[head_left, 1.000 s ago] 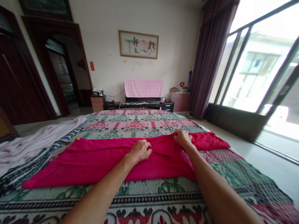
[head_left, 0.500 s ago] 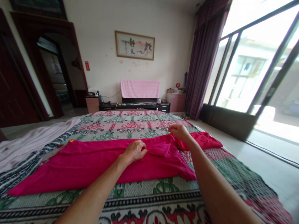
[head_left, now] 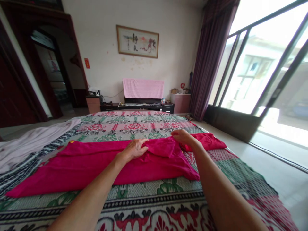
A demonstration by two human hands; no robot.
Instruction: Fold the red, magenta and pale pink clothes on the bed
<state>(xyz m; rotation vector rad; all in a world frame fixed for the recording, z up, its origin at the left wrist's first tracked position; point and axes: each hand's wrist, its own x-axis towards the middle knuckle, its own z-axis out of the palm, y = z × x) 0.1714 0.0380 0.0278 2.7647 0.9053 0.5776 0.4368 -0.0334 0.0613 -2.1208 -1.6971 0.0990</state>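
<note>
A bright magenta garment [head_left: 91, 166] lies spread lengthwise across the patterned bed cover, with a small yellow tag [head_left: 71, 141] at its far left corner. On the middle of its upper part rests my left hand [head_left: 134, 149], fingers stretched out and thumb apart. At the garment's far right corner my right hand [head_left: 182, 136] has its fingertips pinched together on the cloth edge. A folded flap of the cloth lies between the two hands. Just beyond my right wrist sits a folded red cloth [head_left: 209, 141], partly hidden by that arm.
The bed cover [head_left: 134, 126] has flowers and dark borders. A pale pink cloth [head_left: 36, 136] lies at the left. Past the bed stand a low black cabinet [head_left: 112, 107] and a screen draped with a pink towel [head_left: 143, 88]. Glass doors [head_left: 250, 70] are on the right.
My left hand has straightened its curled fingers over the garment. My right fingertips have come down onto the garment's far right corner. The view has shifted slightly.
</note>
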